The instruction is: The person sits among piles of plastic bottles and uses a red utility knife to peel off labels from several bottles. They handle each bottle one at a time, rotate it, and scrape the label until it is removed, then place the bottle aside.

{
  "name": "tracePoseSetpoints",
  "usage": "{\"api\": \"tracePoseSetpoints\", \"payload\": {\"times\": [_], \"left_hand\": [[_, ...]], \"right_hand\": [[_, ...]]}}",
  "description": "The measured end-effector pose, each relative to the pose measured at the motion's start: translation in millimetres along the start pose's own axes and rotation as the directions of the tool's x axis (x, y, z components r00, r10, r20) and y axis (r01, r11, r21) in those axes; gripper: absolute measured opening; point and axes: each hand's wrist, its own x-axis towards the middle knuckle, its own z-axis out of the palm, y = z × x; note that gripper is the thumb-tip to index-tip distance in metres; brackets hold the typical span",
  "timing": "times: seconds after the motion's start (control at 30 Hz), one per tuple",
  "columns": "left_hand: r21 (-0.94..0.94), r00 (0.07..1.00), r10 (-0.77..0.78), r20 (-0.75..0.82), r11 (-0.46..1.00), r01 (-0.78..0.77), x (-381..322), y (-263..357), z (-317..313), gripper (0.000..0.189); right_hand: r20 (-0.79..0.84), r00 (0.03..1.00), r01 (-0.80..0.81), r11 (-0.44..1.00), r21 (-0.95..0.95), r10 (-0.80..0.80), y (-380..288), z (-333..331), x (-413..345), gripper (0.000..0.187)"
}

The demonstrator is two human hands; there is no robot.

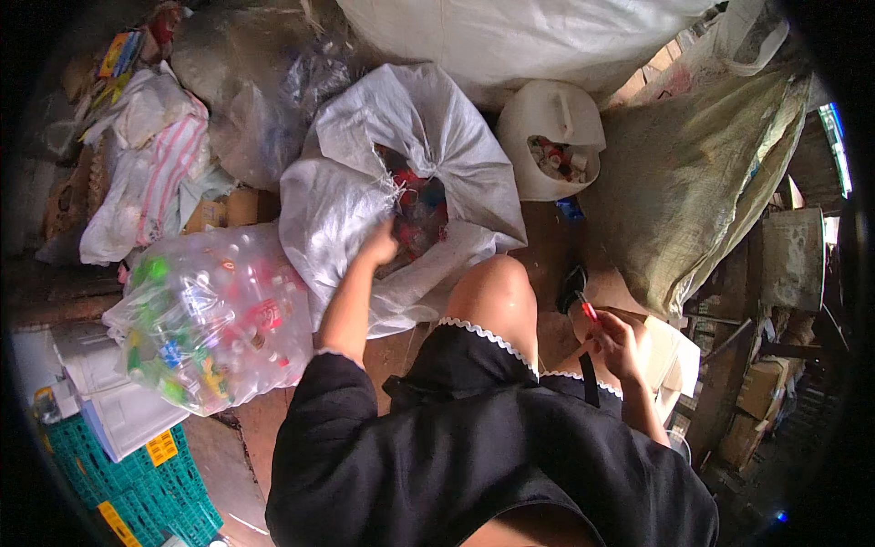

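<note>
In front of my knees stands a white woven plastic sack (472,150), its mouth folded inward around a dark opening. Inside are plastic bottles (420,215), some with red parts. At the left edge of the opening is my left hand (380,245); its fingers are partly hidden, so whether they grip anything is unclear. My right hand (613,342), over my right thigh, is closed around a small red-handled tool (588,309) with a thin metal tip, perhaps a knife or screwdriver. A dark strap (588,379) hangs below that hand.
A clear bag of plastic bottles (219,314) lies left of the sack. Behind it on the right, a cut white plastic jug (547,113) holds bottle caps (557,157). A large greenish sack (677,178) stands right. Teal crates (130,472) are at lower left, a cardboard box (673,359) near my right hand.
</note>
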Motion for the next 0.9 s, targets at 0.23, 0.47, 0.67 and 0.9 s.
{"api": "tracePoseSetpoints", "payload": {"times": [0.23,0.47,0.67,0.9], "left_hand": [[-0.13,0.524,-0.691,-0.498,0.657,0.742,37.1,-282.2,-167.7,0.061],[0.215,0.843,-0.002,-0.538,0.967,0.139,-33.6,-178.2,-60.1,0.071],[0.507,0.669,-0.64,0.377,0.748,0.429,-95.5,-75.7,-27.0,0.072],[-0.279,0.04,-0.755,-0.655,0.291,0.915,-146.7,-91.4,5.3,0.066]], "right_hand": [[-0.267,0.953,-0.119,0.987,0.107,0.144,30.0,-60.3,1.1,0.026],[-0.307,0.897,-0.201,0.912,0.358,0.318,58.4,-72.5,-8.4,0.031],[-0.292,0.866,-0.28,0.878,0.388,0.406,48.9,-72.4,-2.2,0.032],[-0.301,0.872,-0.24,0.873,0.425,0.386,62.4,-82.6,-3.2,0.033]]}}
